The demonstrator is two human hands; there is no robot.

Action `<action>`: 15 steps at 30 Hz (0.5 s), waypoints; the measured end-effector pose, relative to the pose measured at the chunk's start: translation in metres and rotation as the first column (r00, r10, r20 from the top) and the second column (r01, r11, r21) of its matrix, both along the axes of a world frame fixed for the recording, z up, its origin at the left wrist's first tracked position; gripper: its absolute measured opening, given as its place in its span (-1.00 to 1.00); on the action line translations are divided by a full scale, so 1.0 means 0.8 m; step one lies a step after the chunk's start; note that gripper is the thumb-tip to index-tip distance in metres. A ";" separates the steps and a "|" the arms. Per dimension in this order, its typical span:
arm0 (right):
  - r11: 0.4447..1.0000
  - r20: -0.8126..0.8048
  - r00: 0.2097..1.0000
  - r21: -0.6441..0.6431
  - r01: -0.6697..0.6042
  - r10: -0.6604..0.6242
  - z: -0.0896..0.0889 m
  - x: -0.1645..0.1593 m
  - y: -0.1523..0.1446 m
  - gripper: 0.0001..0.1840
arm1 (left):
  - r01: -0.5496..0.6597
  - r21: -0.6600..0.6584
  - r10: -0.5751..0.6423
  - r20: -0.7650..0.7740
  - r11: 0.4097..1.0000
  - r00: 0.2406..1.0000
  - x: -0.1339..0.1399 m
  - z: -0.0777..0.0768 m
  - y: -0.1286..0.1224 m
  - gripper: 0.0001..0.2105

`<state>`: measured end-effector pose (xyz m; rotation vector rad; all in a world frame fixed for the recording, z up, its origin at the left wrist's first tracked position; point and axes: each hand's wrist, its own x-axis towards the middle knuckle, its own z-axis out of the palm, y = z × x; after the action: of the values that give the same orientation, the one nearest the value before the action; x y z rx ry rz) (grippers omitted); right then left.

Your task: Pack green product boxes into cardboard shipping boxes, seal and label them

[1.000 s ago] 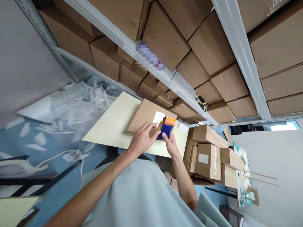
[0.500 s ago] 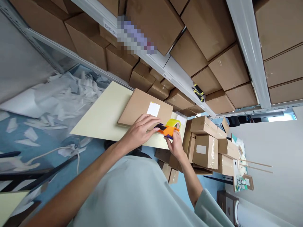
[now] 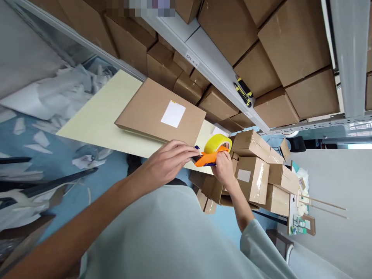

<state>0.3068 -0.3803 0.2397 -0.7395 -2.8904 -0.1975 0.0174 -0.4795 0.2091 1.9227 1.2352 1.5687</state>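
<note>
Yellow tape (image 3: 214,142) sits as a roll in an orange dispenser (image 3: 205,158), held just above the near edge of the pale table (image 3: 84,120), to the right of a flat brown carton (image 3: 139,108). The right hand (image 3: 223,168) is curled around the dispenser's right end, just below the roll. The left hand (image 3: 168,162) has its fingers laid close together rather than spread, their tips meeting the dispenser's dark left end; whether they pinch the tape's free end, I cannot tell (it is too small to make out there). The step in hand looks like readying the tape at the dispenser's tip. The next move, I judge, calls for a steady right grip and a tape end picked free by the left fingertips. The carton lies flat on the table, a white label (image 3: 173,114) on its upper face, and neither hand appears to grip it. Beyond, two yellow-and-black cutters (image 3: 242,93) lie on the shelf (image 3: 203,46); at the right, more cardboard boxes (image 3: 252,180) stand stacked.
</note>
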 end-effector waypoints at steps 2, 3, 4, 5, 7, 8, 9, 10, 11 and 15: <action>0.999 -0.010 0.999 0.020 -0.041 0.041 -0.002 0.013 0.001 -0.72 | 0.000 -0.018 0.000 -0.017 1.000 1.000 0.011 0.001 -0.008 -0.64; 0.998 -0.015 0.998 0.017 -0.056 0.056 -0.004 0.019 0.000 -0.71 | -0.001 -0.033 0.000 -0.023 0.999 1.000 0.016 0.001 -0.013 -0.65; 0.998 -0.018 0.998 0.000 -0.064 0.064 -0.007 0.025 -0.001 -0.71 | 0.001 -0.047 -0.002 -0.027 0.999 1.000 0.019 0.001 -0.017 -0.66; 0.998 -0.021 0.998 -0.029 -0.064 0.064 -0.010 0.030 -0.003 -0.70 | 0.006 -0.067 -0.008 -0.029 0.998 1.000 0.023 0.000 -0.021 -0.68; 0.993 -0.026 0.999 -0.107 -0.047 0.044 -0.018 0.038 -0.007 -0.71 | 0.019 -0.118 -0.023 -0.027 0.993 0.999 0.028 -0.003 -0.027 -0.68; 0.988 -0.029 0.999 -0.147 -0.035 0.031 -0.022 0.041 -0.009 -0.72 | 0.027 -0.146 -0.031 -0.023 0.989 0.999 0.030 -0.006 -0.028 -0.68; 0.982 -0.033 0.999 -0.188 -0.026 0.020 -0.027 0.043 -0.011 -0.73 | 0.034 -0.173 -0.038 -0.016 0.984 0.999 0.032 -0.010 -0.029 -0.68; 0.973 -0.035 0.999 -0.228 -0.021 0.013 -0.033 0.045 -0.014 -0.75 | 0.042 -0.198 -0.045 -0.007 0.979 0.999 0.034 -0.014 -0.030 -0.68; 0.963 -0.037 0.999 -0.269 -0.019 0.009 -0.039 0.047 -0.016 -0.76 | 0.051 -0.217 -0.051 0.004 0.975 0.999 0.035 -0.020 -0.030 -0.67; 0.925 -0.008 1.000 -0.379 -0.015 0.013 -0.065 0.053 -0.029 -0.80 | 0.086 -0.278 -0.070 0.066 0.957 0.995 0.043 -0.052 -0.036 -0.67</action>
<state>0.3489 -0.4033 0.1876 -0.7709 -2.9602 0.3787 0.0518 -0.5083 0.1672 1.7143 1.2663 1.3179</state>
